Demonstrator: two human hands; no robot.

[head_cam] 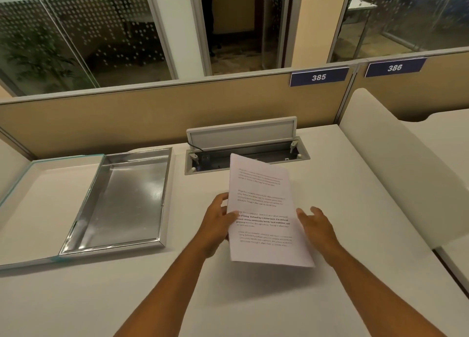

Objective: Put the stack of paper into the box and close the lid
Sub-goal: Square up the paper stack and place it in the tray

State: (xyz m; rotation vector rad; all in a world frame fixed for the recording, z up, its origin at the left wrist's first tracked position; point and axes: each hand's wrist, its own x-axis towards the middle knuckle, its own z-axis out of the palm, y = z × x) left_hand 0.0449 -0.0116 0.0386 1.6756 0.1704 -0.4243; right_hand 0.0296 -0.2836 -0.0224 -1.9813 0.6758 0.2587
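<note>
A stack of white printed paper [264,209] is lifted off the desk at the centre, tilted toward me. My left hand [218,225] grips its left edge, thumb on the front of the top sheet. My right hand [317,225] hovers beside the right edge with fingers spread, apparently not touching the paper. To the left lies the open box: a shiny silver-lined tray [127,202] with its flat white lid [43,209], edged in teal, folded out to the left.
An open cable hatch [243,149] with a raised flap sits in the desk just behind the paper. A tan partition [152,113] runs along the back. A white rounded divider [396,159] bounds the desk on the right.
</note>
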